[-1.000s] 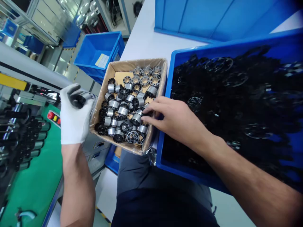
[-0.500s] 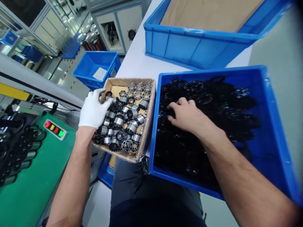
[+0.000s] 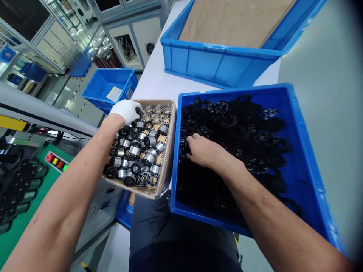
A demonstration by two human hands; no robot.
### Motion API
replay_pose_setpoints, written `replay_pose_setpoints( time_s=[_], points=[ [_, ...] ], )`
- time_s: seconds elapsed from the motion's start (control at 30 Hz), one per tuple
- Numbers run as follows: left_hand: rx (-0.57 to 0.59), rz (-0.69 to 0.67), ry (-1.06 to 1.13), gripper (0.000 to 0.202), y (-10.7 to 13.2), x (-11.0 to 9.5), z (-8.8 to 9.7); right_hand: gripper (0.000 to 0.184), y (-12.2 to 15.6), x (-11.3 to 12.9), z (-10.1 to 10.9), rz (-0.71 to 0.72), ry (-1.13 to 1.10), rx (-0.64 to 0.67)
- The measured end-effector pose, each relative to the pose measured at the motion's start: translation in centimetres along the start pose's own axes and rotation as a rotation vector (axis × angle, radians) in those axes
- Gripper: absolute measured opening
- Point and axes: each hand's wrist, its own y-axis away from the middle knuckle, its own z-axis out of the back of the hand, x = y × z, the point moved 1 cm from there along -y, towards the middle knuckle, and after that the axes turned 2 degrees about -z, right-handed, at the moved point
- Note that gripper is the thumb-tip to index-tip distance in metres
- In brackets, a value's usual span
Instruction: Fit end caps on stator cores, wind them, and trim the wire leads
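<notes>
Head camera view over a factory counter (image 3: 154,84): a worker reaches both hands into two containers set side by side. The gloved left hand (image 3: 126,110) curls over the far corner of a plastic-lined cardboard box (image 3: 168,155) of silver-and-black parts (image 3: 136,151), a dark piece at its fingertips; whether its grip has closed on it cannot be told. The bare right hand (image 3: 204,153) is sunk among black plastic rings (image 3: 244,124) heaped in the blue bin (image 3: 232,90) touching the box, its grip hidden. The work looks midway: the box holds one loose layer with bare cardboard showing, while the bin is well filled. A second blue bin (image 3: 215,62) sits beyond.
</notes>
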Motion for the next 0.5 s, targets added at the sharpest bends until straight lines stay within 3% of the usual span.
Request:
replay_pose_setpoints(
  time_s=[0.2,0.5],
  points=[
    [-0.026,-0.089,-0.097,0.061,-0.43,-0.42,0.07,0.042,0.52,0.29,0.19,0.043,0.001,0.039],
    [-0.067,-0.161,-0.154,0.064,-0.43,0.07,-0.02,0.042,1.06,0.5,0.62,0.062,-0.018,0.102]
  ],
)
